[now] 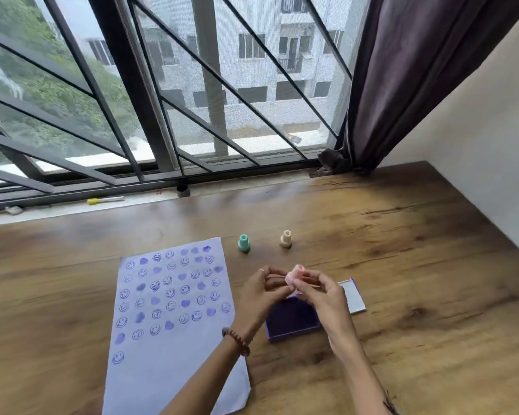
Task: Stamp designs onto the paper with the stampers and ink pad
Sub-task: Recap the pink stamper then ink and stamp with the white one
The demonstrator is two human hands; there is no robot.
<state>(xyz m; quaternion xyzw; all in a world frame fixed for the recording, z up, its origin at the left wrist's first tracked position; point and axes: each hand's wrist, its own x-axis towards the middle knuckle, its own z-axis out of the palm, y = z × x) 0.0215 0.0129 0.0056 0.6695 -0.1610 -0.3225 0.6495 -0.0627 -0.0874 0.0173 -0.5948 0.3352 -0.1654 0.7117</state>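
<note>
A pink stamper is held in the air above the open purple ink pad. My right hand grips it by the fingertips, and my left hand pinches its near end from the left. The ink pad's lid lies open to the right. The pale paper lies to the left of my hands, covered with several purple smiley and heart prints. A green stamper and a cream stamper stand upright on the table beyond my hands.
The wooden table runs back to a window sill with dark bars. A yellow-capped pen and a small dark cup lie on the sill. A dark curtain hangs at the right, beside a white wall.
</note>
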